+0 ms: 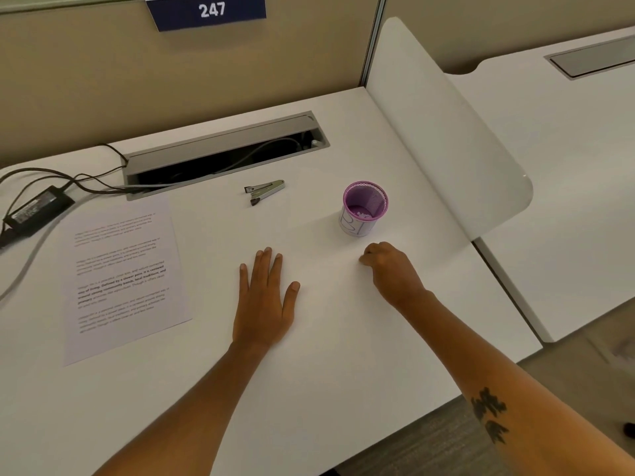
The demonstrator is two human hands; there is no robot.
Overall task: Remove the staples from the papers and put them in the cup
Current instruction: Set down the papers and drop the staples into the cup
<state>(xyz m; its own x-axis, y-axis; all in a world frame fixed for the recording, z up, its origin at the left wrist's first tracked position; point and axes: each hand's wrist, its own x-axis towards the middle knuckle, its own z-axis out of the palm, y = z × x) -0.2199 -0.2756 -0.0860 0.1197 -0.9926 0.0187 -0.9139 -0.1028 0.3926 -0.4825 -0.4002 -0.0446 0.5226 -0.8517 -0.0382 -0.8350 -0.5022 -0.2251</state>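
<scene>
On the white counter [343, 338] the left hand [264, 304] lies flat, palm down, its fingers [266, 266] stretched out and released, grasping nothing. The right hand [391, 269] rests on the counter to the right of it, just in front of the cup [364, 209], with its fingers [369, 257] curled in toward the palm; whether they pinch anything as small as a staple cannot be told. The cup is a purple mesh one standing upright, with white paper bearing dark scribbles around its lower wall and a few small pale bits lying at its bottom. To the left of the cup, well apart from both hands, a metal staple remover [264, 191] lies on its side in front of the grey cable tray [223, 149] set into the counter. A printed paper [123, 273] lies flat at the left side of the counter, apart from the left hand. Beyond its far left corner sits a black power adapter [37, 207] with dark cables [86, 180] running toward the tray. A blue sign [208, 12] reading 247 hangs on the beige partition behind.
</scene>
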